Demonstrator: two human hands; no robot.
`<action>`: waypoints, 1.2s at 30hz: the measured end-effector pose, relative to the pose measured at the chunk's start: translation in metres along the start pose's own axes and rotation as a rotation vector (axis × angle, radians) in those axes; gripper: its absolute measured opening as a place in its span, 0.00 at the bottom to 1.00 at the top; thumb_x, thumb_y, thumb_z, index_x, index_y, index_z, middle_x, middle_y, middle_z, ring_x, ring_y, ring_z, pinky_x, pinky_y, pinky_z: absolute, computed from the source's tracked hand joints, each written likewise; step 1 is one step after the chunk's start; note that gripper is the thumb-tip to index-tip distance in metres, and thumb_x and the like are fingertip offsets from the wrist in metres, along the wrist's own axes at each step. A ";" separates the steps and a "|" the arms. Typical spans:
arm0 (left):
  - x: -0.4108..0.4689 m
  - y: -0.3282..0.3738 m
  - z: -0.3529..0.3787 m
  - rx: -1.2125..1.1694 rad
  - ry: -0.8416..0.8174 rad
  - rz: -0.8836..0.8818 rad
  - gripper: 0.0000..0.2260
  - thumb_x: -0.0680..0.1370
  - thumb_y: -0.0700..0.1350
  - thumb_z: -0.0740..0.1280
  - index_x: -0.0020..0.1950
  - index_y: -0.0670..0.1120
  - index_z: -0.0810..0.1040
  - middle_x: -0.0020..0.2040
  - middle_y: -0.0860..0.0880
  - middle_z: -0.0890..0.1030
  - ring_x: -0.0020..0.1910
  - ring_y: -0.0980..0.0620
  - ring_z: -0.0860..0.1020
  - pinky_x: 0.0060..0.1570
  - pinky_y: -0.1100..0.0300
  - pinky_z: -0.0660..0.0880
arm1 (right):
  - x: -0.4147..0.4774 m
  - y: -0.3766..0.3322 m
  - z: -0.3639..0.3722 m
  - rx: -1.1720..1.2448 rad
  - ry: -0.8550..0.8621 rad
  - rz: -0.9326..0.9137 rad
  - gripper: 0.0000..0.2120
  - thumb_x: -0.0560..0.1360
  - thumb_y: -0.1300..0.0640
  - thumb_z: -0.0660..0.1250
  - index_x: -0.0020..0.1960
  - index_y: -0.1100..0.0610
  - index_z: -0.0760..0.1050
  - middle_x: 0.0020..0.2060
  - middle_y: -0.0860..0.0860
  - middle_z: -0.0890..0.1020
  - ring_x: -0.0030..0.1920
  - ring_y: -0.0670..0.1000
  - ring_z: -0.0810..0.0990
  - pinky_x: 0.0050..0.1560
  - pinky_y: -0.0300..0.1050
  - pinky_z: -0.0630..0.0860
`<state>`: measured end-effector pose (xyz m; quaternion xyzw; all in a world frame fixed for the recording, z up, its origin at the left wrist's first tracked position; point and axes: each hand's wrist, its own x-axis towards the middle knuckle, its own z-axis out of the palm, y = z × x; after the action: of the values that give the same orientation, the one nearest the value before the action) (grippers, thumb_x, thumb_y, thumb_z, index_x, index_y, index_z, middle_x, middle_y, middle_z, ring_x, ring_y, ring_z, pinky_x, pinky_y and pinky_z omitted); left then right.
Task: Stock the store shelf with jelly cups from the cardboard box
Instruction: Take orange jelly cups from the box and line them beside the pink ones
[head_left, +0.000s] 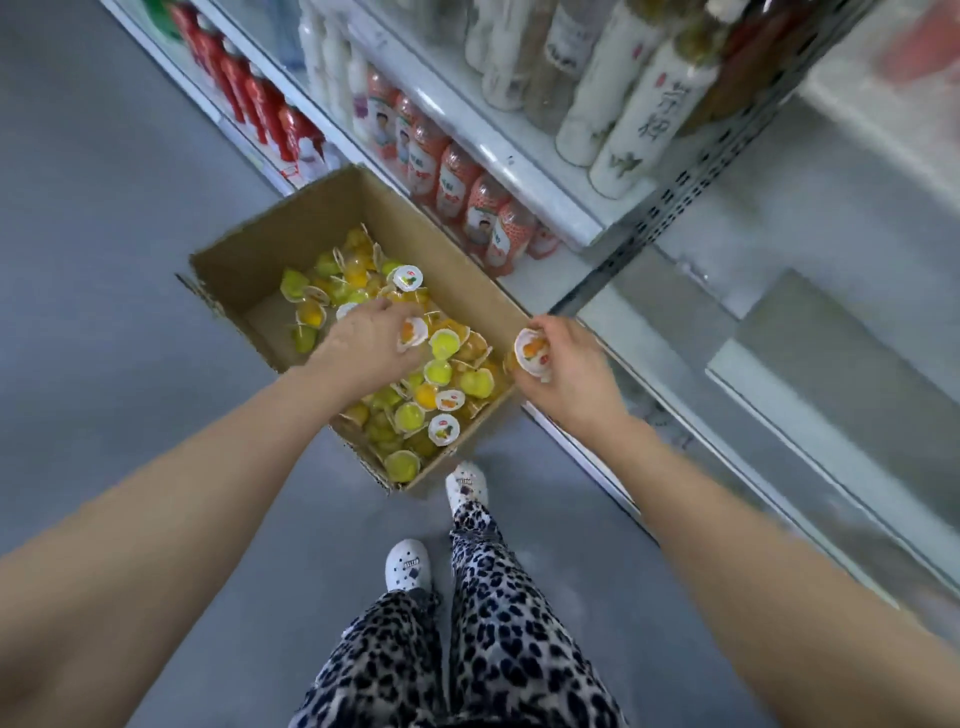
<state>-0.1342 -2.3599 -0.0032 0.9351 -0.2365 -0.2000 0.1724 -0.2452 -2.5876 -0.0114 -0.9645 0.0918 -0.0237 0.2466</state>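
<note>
An open cardboard box (291, 228) stands on the floor against the shelf unit, holding several yellow, green and orange jelly cups (439, 371) with white foil lids. My left hand (363, 343) reaches down into the box and grips an orange jelly cup (413, 332) by its lid end. My right hand (566, 364) hovers over the box's right edge and holds another orange jelly cup (532, 351), lid facing me. The white store shelf (779, 395) runs along the right, its low tier bare.
Upper shelf tiers carry red bottles (254, 104), pink-labelled drink bottles (452, 176) and tall white bottles (649, 114). A perforated metal upright (670, 202) divides the shelf bays. My feet in white clogs (410, 564) stand on the grey floor just behind the box.
</note>
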 end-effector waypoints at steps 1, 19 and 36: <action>-0.006 0.016 -0.009 0.017 -0.004 0.071 0.23 0.76 0.50 0.67 0.70 0.48 0.71 0.62 0.43 0.75 0.61 0.42 0.73 0.57 0.53 0.70 | -0.013 -0.001 -0.017 -0.013 0.032 0.010 0.23 0.69 0.53 0.74 0.62 0.57 0.74 0.54 0.55 0.79 0.55 0.58 0.76 0.55 0.48 0.70; -0.036 0.357 -0.049 0.136 0.000 0.885 0.20 0.75 0.53 0.69 0.66 0.53 0.76 0.60 0.50 0.78 0.59 0.49 0.75 0.56 0.57 0.70 | -0.216 0.103 -0.303 -0.094 0.661 0.385 0.17 0.69 0.50 0.74 0.53 0.51 0.70 0.45 0.47 0.80 0.45 0.52 0.77 0.41 0.44 0.67; -0.017 0.569 -0.039 -0.042 0.139 0.962 0.18 0.76 0.52 0.67 0.65 0.51 0.77 0.61 0.53 0.79 0.59 0.55 0.76 0.53 0.64 0.67 | -0.242 0.276 -0.451 -0.128 0.615 0.616 0.13 0.69 0.52 0.72 0.52 0.51 0.73 0.49 0.52 0.77 0.50 0.55 0.76 0.46 0.43 0.64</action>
<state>-0.3424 -2.8134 0.2729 0.7273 -0.6256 -0.0395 0.2795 -0.5698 -2.9921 0.2518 -0.8534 0.4456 -0.2295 0.1431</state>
